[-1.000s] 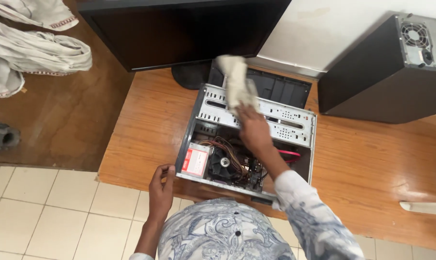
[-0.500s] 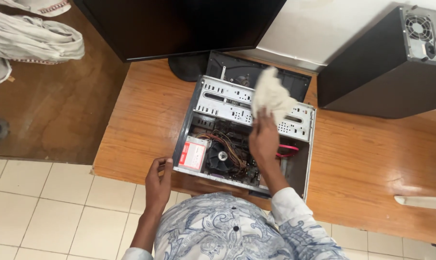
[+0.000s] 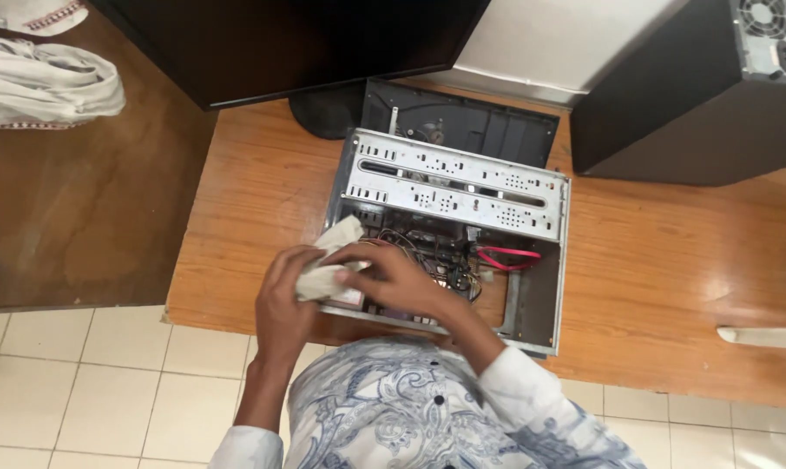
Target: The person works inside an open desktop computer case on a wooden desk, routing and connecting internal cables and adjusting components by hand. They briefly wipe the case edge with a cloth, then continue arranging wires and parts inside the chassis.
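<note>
White cloth (image 3: 330,260) is being bunched between both hands at the open case's (image 3: 452,187) seven o'clock corner; left hand (image 3: 282,300) and right hand (image 3: 393,280) are gripping it, case lying flat on desk (image 3: 670,260) for access.

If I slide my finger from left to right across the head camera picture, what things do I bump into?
Pale bundled cloth → left hand → white rag → right hand → red cable inside the open computer case → closed black computer tower → pale flat strip at the edge.
</note>
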